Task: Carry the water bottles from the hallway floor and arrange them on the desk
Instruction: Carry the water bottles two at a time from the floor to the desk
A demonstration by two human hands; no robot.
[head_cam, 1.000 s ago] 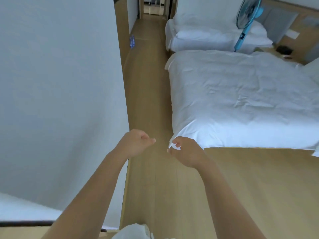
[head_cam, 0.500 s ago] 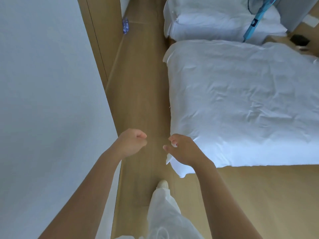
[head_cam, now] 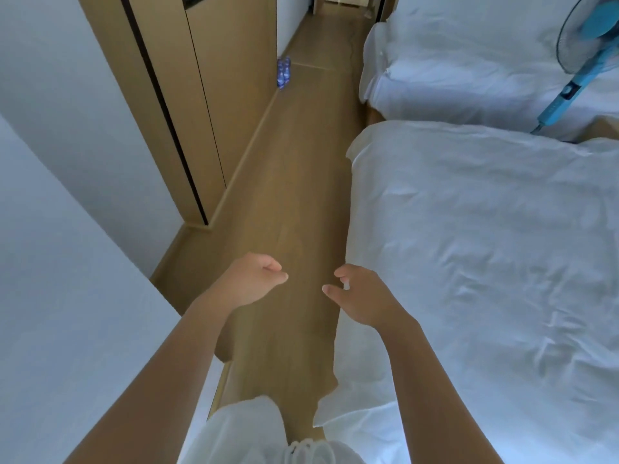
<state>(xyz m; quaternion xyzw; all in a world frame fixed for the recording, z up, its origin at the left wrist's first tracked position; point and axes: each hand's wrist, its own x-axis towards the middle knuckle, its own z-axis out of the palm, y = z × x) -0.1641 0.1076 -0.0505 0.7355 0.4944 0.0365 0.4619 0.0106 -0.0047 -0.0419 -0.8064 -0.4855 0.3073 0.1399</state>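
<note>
Now | left hand (head_cam: 249,282) loosely curled, empty | right hand (head_cam: 361,296) loosely curled, empty | water bottles (head_cam: 283,72) upper left, on floor (head_cam: 301,182) by wardrobe (head_cam: 214,95) | bed (head_cam: 485,246) right

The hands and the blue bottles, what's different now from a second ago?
The person walked forward along the floor, so the water bottles look nearer and the wardrobe came into view. The left hand and right hand stayed loosely curled and empty. The bottles never moved.
</note>
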